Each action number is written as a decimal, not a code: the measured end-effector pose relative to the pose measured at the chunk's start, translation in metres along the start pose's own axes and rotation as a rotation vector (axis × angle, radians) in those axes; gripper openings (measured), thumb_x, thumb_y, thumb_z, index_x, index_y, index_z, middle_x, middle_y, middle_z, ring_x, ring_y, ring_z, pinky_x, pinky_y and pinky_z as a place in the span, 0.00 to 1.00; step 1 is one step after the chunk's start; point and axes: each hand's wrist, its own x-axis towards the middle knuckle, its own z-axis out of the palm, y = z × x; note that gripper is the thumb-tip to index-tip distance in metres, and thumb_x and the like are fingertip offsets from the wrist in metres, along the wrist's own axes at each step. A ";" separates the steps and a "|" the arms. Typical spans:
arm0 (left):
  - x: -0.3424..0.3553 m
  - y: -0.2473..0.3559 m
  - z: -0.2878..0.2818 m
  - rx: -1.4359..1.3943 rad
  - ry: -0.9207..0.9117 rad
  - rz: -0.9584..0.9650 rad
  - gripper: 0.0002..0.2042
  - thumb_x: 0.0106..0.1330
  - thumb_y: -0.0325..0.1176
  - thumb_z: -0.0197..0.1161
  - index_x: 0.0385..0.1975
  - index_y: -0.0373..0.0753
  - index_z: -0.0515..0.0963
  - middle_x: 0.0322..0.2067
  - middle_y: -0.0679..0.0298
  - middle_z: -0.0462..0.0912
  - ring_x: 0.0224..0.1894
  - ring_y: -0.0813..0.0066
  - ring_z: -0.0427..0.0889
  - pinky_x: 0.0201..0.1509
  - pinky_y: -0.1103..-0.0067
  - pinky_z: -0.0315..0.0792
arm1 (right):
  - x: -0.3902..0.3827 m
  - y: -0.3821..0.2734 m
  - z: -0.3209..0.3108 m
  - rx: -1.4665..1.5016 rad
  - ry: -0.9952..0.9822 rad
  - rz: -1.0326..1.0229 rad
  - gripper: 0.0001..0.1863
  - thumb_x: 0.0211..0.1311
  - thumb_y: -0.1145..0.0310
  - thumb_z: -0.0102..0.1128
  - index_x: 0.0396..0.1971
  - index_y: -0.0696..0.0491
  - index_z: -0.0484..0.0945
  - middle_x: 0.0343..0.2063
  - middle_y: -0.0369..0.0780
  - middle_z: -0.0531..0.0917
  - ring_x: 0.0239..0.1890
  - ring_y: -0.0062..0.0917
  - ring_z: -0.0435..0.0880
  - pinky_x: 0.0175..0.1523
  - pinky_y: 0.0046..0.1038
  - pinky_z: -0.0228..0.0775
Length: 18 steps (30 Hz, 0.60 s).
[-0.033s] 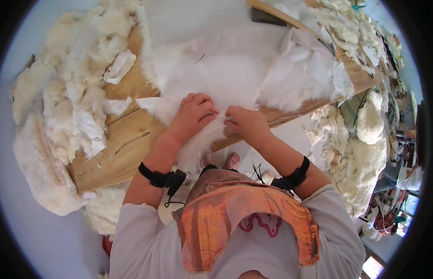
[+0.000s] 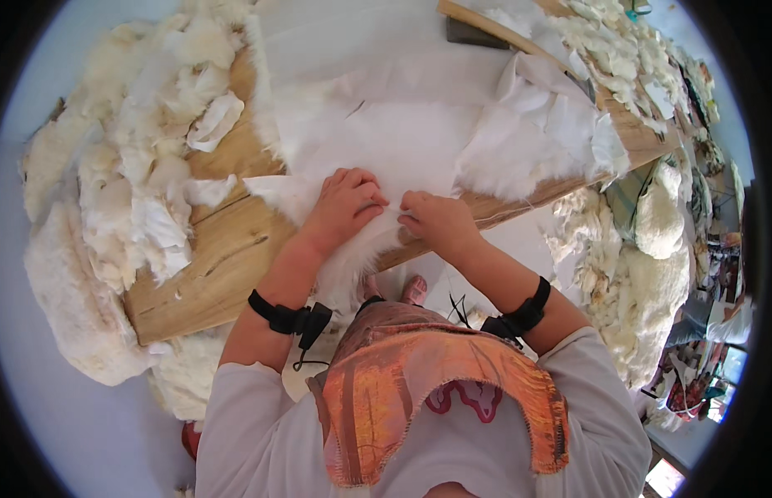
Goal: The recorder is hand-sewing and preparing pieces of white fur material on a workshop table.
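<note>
A white fur pelt (image 2: 369,137) lies across a wooden board (image 2: 211,274), its shaggy edge hanging over the front side. My left hand (image 2: 347,206) rests on the pelt with fingers bent, its thumb and forefinger at the fold near the middle. Just to its right, my right hand (image 2: 440,220) has its fingers curled in a pinch on the same pelt, by that edge. A small gap separates the two hands; the fingertips are partly sunk in the fur.
Heaped cream fleece scraps (image 2: 129,158) cover the left side, with more piles (image 2: 647,274) at the right. A wooden handle (image 2: 485,25) lies over a dark flat object at the back. Assorted items (image 2: 693,378) crowd the far right. My sandalled foot (image 2: 415,289) shows below the board.
</note>
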 end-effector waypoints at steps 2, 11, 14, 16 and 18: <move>0.001 -0.004 0.003 -0.014 -0.005 -0.020 0.07 0.60 0.33 0.71 0.37 0.47 0.84 0.47 0.68 0.78 0.57 0.62 0.73 0.64 0.65 0.64 | 0.005 -0.003 -0.005 -0.066 -0.072 -0.057 0.11 0.64 0.62 0.65 0.41 0.49 0.75 0.33 0.39 0.84 0.39 0.39 0.85 0.43 0.41 0.76; 0.003 -0.016 0.012 -0.078 0.048 -0.059 0.04 0.58 0.32 0.71 0.31 0.45 0.85 0.43 0.67 0.80 0.54 0.61 0.74 0.61 0.66 0.64 | 0.044 0.019 -0.015 -0.065 -0.026 -0.277 0.05 0.64 0.65 0.63 0.36 0.48 0.80 0.35 0.36 0.84 0.45 0.35 0.82 0.52 0.37 0.72; 0.000 -0.018 0.013 -0.078 0.052 -0.035 0.04 0.58 0.32 0.71 0.32 0.45 0.85 0.42 0.66 0.81 0.53 0.61 0.74 0.60 0.65 0.65 | 0.046 0.017 -0.015 -0.044 -0.077 -0.246 0.04 0.65 0.65 0.62 0.34 0.48 0.81 0.35 0.36 0.83 0.46 0.35 0.81 0.53 0.37 0.70; 0.003 -0.018 0.013 -0.059 0.045 -0.030 0.04 0.59 0.33 0.70 0.33 0.44 0.85 0.43 0.66 0.81 0.53 0.60 0.74 0.60 0.65 0.65 | 0.049 0.023 -0.009 0.006 -0.073 -0.303 0.05 0.64 0.64 0.62 0.35 0.48 0.81 0.35 0.37 0.83 0.46 0.35 0.81 0.54 0.38 0.70; 0.001 -0.014 0.013 -0.038 0.054 -0.029 0.04 0.60 0.33 0.69 0.33 0.44 0.84 0.44 0.66 0.80 0.53 0.60 0.74 0.61 0.65 0.65 | 0.051 0.025 -0.008 0.053 -0.065 -0.359 0.06 0.64 0.62 0.63 0.35 0.48 0.81 0.35 0.37 0.83 0.47 0.36 0.81 0.55 0.38 0.69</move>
